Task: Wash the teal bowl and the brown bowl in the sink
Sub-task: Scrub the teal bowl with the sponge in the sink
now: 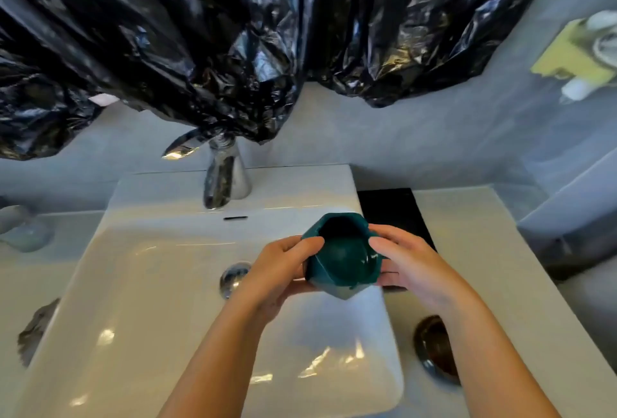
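A faceted teal bowl (pixel 342 257) is held in the air over the right rim of the white sink (pixel 140 284), its opening tipped toward me. My left hand (pixel 280 270) grips its left side, thumb on the rim. My right hand (pixel 410 267) grips its right side, thumb over the rim and fingers underneath. The brown bowl (pixel 434 347) sits on the counter to the right of the sink, partly hidden behind my right forearm.
A chrome tap (pixel 223 177) stands at the back of the sink, and the drain (pixel 232 277) lies just left of my left hand. Black plastic sheeting (pixel 233 33) hangs above. A black tray (pixel 394 214) lies behind the bowl. A grey cloth (pixel 36 327) lies on the left counter.
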`<action>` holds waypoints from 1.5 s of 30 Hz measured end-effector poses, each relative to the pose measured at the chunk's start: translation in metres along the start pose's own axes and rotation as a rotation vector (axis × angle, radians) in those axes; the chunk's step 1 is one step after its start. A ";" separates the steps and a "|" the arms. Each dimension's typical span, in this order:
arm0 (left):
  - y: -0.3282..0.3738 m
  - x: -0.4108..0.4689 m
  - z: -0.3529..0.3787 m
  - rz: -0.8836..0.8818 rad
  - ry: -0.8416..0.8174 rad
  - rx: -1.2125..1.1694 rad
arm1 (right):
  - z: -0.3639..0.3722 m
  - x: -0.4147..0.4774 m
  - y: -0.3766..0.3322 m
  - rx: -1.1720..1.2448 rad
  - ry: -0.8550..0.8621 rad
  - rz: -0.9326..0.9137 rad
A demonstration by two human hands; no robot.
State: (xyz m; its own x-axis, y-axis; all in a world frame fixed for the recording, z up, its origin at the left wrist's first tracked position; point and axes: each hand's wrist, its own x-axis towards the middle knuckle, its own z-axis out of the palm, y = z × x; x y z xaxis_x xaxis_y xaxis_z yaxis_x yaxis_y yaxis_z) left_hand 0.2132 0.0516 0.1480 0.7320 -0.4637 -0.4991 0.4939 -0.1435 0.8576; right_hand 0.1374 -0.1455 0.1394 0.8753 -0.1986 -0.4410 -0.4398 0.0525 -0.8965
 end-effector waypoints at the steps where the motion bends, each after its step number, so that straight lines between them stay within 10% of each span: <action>1: 0.002 0.006 0.017 0.005 -0.014 -0.010 | -0.016 0.002 0.001 0.048 0.001 -0.002; 18: -0.018 0.181 0.172 -0.141 0.317 -0.006 | -0.141 0.122 0.045 0.236 0.391 0.131; 45: -0.043 0.227 0.172 -0.152 0.454 0.120 | -0.130 0.180 0.076 -0.388 0.427 0.039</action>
State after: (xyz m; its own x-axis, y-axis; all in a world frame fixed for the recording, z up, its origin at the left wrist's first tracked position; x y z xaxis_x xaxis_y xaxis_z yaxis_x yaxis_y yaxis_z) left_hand 0.2775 -0.1974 0.0191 0.7998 -0.0053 -0.6003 0.5729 -0.2921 0.7659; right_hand 0.2353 -0.3047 -0.0025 0.7335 -0.5856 -0.3451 -0.5820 -0.2788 -0.7639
